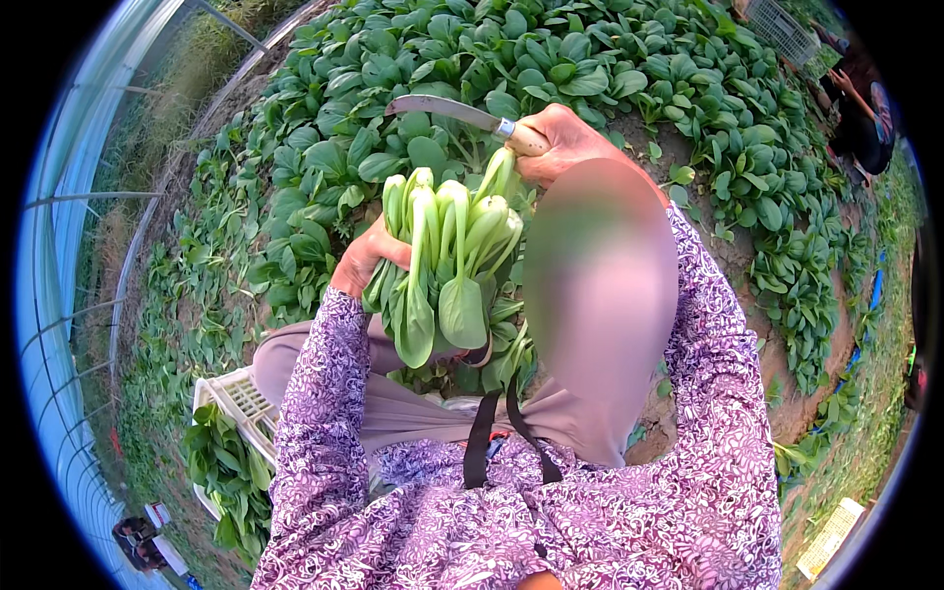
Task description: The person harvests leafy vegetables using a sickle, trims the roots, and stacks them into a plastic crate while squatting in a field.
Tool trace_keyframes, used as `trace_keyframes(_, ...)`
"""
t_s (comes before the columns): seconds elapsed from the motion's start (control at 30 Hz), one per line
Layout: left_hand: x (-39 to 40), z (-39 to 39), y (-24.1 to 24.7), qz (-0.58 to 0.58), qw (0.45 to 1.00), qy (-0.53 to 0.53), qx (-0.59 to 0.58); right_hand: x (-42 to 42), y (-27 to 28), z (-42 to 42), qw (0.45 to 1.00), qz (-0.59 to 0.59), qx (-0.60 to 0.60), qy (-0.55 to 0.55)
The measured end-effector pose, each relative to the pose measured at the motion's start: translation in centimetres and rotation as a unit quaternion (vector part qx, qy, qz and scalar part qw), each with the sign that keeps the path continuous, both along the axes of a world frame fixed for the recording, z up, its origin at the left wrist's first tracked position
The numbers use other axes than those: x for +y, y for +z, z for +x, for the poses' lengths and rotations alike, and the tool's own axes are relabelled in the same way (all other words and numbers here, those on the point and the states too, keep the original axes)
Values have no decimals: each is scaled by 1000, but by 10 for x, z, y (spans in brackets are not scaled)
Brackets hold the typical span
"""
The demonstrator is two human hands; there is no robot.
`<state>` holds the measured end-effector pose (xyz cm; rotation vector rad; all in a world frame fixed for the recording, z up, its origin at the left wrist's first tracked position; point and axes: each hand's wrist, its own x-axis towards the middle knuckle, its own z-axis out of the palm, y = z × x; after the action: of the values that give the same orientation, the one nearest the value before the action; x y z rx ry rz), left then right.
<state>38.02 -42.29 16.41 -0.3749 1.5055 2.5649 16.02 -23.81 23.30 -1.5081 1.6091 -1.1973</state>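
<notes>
My left hand (pixel 376 254) grips a bunch of pak choi (pixel 450 228), its pale stem bases turned up and several leaves hanging down over my lap. Just to the right and above, my right hand (pixel 557 144) is closed around the wooden handle of a curved knife (pixel 450 110). The blade points left over the growing plants. One pale stem base of pak choi touches or lies just under my right hand at the handle; whether the fingers also hold it, I cannot tell. A blurred oval hides part of my right forearm and knee.
Dense pak choi (pixel 590 44) grows in front of me. A white plastic crate (pixel 236 398) with cut greens stands by my left knee. Another crate (pixel 782 29) is at the far upper right, near a person (pixel 859 110). Greenhouse film and poles (pixel 133 195) line the left side.
</notes>
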Motion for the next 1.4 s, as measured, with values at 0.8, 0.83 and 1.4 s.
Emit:
trace_keyframes(0.8,56,115,67,235,946,108,196,-28,53,124,970,1,-241,-29)
trace_keyframes(0.83,63,118,77,256,932,109,231,-25,52,123,961,-39,-264,-71)
trace_keyframes(1.4,85,273,111,-7,856,442,268,-105,69,298,927,-31,-346,142)
